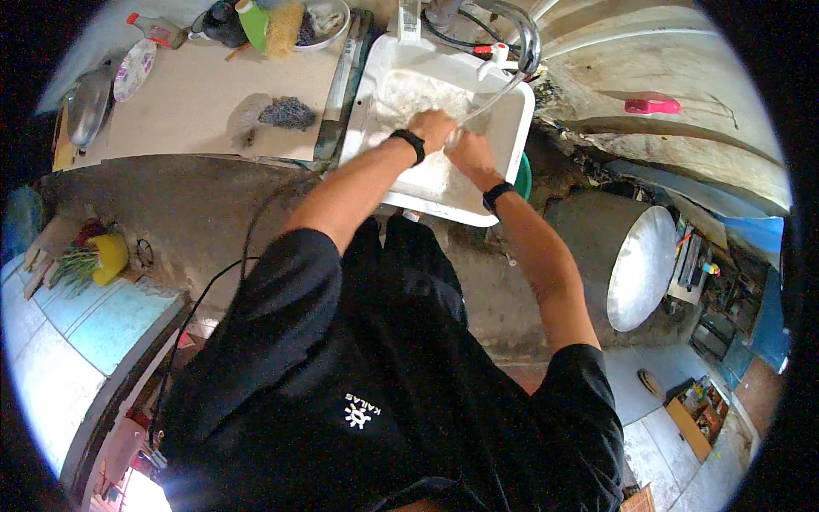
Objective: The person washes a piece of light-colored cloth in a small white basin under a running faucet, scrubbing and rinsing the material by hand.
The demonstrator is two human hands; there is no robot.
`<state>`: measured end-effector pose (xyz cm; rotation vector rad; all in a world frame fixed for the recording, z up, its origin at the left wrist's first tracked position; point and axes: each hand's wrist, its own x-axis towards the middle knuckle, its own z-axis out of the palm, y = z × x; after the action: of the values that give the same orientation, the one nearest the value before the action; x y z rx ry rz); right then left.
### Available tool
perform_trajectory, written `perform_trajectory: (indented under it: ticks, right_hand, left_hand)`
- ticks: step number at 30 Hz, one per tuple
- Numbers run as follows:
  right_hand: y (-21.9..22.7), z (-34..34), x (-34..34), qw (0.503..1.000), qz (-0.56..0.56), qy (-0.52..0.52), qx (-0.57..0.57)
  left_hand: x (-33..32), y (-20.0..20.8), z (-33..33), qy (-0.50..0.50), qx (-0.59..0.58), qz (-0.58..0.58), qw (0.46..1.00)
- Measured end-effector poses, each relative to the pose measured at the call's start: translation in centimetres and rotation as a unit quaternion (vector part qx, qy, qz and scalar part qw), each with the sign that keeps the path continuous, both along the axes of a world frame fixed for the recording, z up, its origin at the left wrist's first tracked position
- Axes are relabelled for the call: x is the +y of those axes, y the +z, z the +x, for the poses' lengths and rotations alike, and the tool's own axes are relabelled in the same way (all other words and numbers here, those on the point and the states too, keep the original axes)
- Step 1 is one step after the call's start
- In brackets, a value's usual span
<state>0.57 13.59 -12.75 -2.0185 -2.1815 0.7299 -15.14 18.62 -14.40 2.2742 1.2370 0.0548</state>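
Note:
Both hands are together over a white rectangular sink (363,128). My left hand (433,128) is closed, its fingers curled down and mostly hidden. Close beside it, my right hand (471,154) is closed too. Between them a small pale patch shows, and I cannot make out what they hold, if anything. From a curved metal faucet (533,47) at the sink's far right, a slanting stream of water (496,100) runs down to my hands. The sink's bottom looks wet, with whitish foam or splashes toward the far side.
Left of the sink, a board-covered counter (188,111) bears a dark scouring pad (287,113), a white bowl (328,26), a green-and-tan brush (273,30) and a metal bowl (89,107). A green basin (523,177) sits behind the sink's right edge. A pink-handled object (653,106) lies further right.

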Motion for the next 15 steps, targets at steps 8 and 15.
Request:
perform_trajectory:
  ticks: [8, 15]
  right_hand:
    - [0.0, -1.3, -5.2, 0.986, 0.042, 0.073, -0.145]
    - [7.0, 3.8, -1.5, 0.994, 0.041, -0.086, 0.053]
  left_hand:
    - [-5.7, -2.9, -1.7, 0.066, -0.014, -0.134, 0.989]
    - [-3.5, 8.2, 1.3, 0.101, -0.196, -0.023, 0.975]
